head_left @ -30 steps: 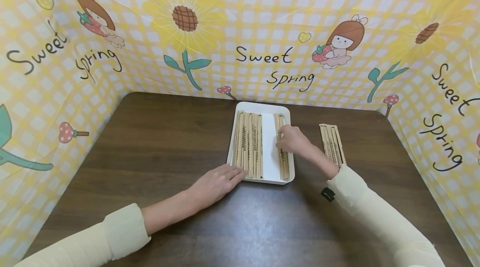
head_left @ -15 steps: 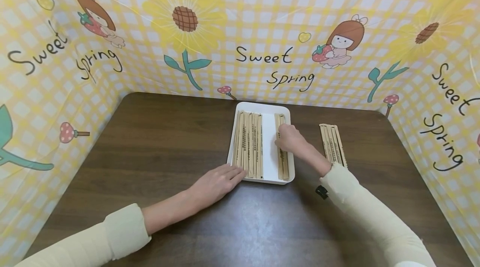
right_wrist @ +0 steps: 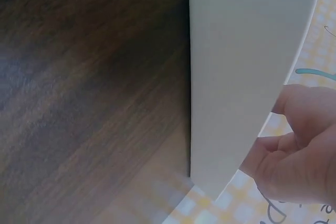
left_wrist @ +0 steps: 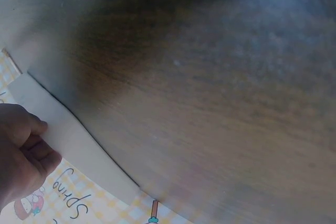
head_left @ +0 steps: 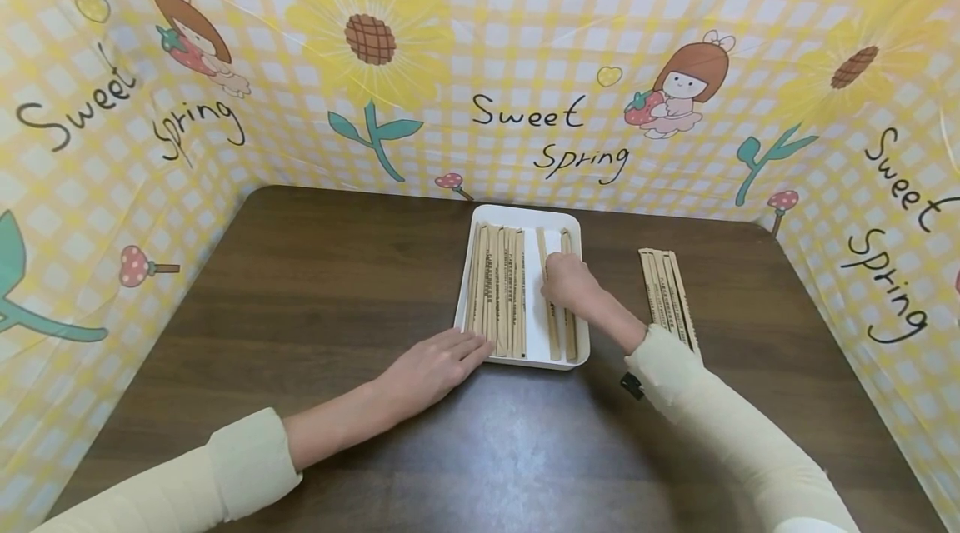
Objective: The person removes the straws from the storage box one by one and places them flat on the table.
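A white rectangular tray (head_left: 528, 364) stands toward the back of the table. Along its left side lie several slim brown paper-wrapped straws (head_left: 498, 291), side by side with dark print on them. My right hand (head_left: 572, 283) is over the tray's right half and pinches one paper-wrapped straw (head_left: 553, 333); its fingertips are hidden from above. Another wrapped straw (head_left: 572, 337) lies against the right wall. My left hand (head_left: 435, 366) grips the tray's front left corner. In the left wrist view its curled fingers (left_wrist: 50, 162) overlap the tray wall (left_wrist: 79, 140).
More paper-wrapped straws (head_left: 663, 291) lie on the brown table (head_left: 337, 266) right of the tray, partly covered by the right sleeve (head_left: 697, 391). A yellow checked cloth (head_left: 517, 33) rises behind the table and along both sides.
My right hand has moved slightly left, taking one wrapped straw away from the one by the right wall; a gap now shows between them. My left hand stays at the tray corner.
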Available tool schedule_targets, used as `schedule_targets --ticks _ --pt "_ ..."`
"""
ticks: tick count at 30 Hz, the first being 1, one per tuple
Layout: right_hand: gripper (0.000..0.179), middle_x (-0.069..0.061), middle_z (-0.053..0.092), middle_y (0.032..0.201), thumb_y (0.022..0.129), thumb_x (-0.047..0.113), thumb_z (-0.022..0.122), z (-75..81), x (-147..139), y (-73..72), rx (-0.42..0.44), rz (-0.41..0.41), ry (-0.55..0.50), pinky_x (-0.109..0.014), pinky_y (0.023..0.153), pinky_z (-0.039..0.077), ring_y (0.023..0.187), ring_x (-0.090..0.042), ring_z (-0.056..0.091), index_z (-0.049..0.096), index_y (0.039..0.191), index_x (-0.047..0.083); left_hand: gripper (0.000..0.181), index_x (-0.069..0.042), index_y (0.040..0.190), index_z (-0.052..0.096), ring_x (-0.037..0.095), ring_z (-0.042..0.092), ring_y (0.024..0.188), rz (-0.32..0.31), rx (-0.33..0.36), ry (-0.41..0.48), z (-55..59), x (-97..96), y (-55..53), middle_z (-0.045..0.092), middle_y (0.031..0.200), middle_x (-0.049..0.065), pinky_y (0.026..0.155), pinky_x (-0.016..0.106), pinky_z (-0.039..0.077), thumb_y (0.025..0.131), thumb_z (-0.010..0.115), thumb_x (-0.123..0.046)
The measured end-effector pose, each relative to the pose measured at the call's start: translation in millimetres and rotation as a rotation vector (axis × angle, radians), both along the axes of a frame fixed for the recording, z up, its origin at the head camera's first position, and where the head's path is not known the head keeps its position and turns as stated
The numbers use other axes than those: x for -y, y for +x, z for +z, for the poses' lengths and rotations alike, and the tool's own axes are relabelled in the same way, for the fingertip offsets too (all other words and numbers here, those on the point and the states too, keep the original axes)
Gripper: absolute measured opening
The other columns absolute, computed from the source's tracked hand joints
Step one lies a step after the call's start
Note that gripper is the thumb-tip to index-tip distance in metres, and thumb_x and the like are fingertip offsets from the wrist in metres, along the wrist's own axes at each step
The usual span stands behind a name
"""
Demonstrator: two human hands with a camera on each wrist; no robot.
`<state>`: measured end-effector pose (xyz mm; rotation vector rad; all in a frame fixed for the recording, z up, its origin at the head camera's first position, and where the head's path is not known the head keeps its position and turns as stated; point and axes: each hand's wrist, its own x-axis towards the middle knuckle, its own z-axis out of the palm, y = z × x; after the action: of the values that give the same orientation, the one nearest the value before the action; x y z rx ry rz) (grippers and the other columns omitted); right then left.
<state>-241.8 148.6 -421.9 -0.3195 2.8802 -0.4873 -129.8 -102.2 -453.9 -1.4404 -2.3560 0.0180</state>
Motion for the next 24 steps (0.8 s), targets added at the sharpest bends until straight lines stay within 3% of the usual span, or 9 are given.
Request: schedule_targets --ticks 5,8,10,13,20,24 --pt "0.029 0.000 0.033 0.056 0.081 -0.004 0.064 0.5 1.4 0.2 0.045 -0.041 -0.064 -0.023 0.042 0.035 0.047 -0.012 0.038 0.043 0.067 0.009 0.038 0.001 0.128 0.065 0.025 0.062 0.114 -0.002 -0.009 0.004 0.7 0.0 0.2 0.067 0.123 0.014 0.099 0.037 0.049 0.090 0.067 -0.002" --pt "0.009 -0.006 0.050 0.065 0.082 -0.002 0.066 2.6 0.0 0.4 0.068 -0.070 -0.110 -0.023 0.044 0.039 0.050 -0.013 0.046 0.057 0.081 -0.001 0.038 0.002 0.128 0.064 0.025 0.062 0.114 -0.004 -0.008 0.005 1.8 0.1 0.3 0.067 0.122 0.014 0.099 0.037 0.049 0.090 0.066 -0.002" --pt "0.020 -0.014 0.062 0.080 0.083 0.002 0.068 6.4 -2.1 0.2 0.068 -0.087 -0.122 -0.024 0.047 0.045 0.055 -0.014 0.054 0.063 0.100 -0.007 0.038 0.001 0.128 0.064 0.025 0.063 0.114 -0.003 -0.007 0.004 2.0 0.0 0.2 0.067 0.122 0.014 0.099 0.037 0.049 0.090 0.066 -0.002" --pt "0.042 -0.021 0.068 0.102 0.085 0.006 0.068 14.0 -7.8 -0.9 0.061 -0.119 -0.140 -0.027 0.054 0.053 0.061 -0.017 0.065 0.060 0.123 -0.009 0.038 0.001 0.128 0.065 0.025 0.062 0.114 -0.003 -0.005 0.006 1.4 -0.4 0.0 0.067 0.122 0.014 0.099 0.037 0.049 0.090 0.067 -0.001" --pt "0.047 -0.023 0.069 0.104 0.089 0.011 0.066 32.1 -34.3 1.7 0.053 -0.154 -0.208 -0.033 0.060 0.057 0.064 -0.022 0.071 0.057 0.131 -0.008 0.040 0.002 0.128 0.064 0.026 0.063 0.114 -0.003 0.001 0.006 1.0 -0.2 0.5 0.067 0.122 0.015 0.099 0.037 0.049 0.089 0.068 0.000" --pt "0.043 -0.023 0.069 0.105 0.091 0.012 0.063 42.5 -52.0 8.2 0.079 -0.180 -0.282 -0.040 0.070 0.059 0.075 -0.030 0.073 0.058 0.130 -0.006 0.041 0.002 0.129 0.064 0.026 0.062 0.115 -0.003 0.006 0.000 0.5 -0.2 0.3 0.067 0.123 0.014 0.099 0.036 0.048 0.088 0.069 0.001"
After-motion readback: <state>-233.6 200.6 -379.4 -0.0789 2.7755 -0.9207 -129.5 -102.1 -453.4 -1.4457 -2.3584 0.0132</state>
